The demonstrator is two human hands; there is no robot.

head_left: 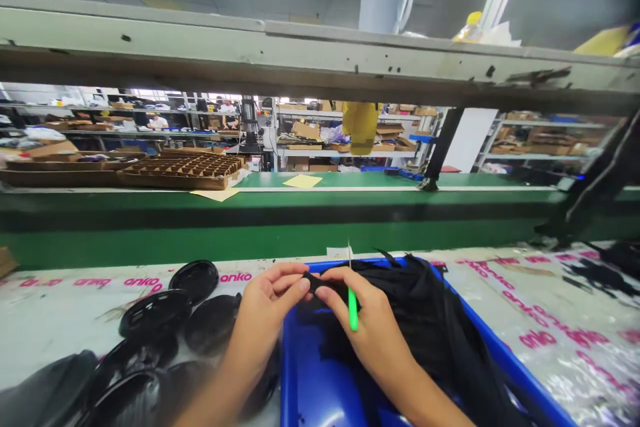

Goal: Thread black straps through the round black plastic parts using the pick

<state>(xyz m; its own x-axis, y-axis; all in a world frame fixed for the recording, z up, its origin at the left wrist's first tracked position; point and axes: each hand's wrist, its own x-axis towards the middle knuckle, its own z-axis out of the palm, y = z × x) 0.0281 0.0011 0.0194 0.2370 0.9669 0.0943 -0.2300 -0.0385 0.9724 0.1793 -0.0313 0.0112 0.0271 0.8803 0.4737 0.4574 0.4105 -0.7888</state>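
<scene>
So I've got a small black piece (314, 282) pinched between both hands, right over the near-left part of the blue bin (320, 373). My left hand (273, 300) has thumb and fingers closed on its left end, and my right hand (363, 313) pinches the other end while also gripping a green-handled blade tool (353, 303), blade pointing up. The bin's stuffed with black straps (440, 320). Left of it there's a pile of round black plastic covers (165, 320) on the printed table wrap (550, 320). Green conveyor (300, 213) runs across the far side.
</scene>
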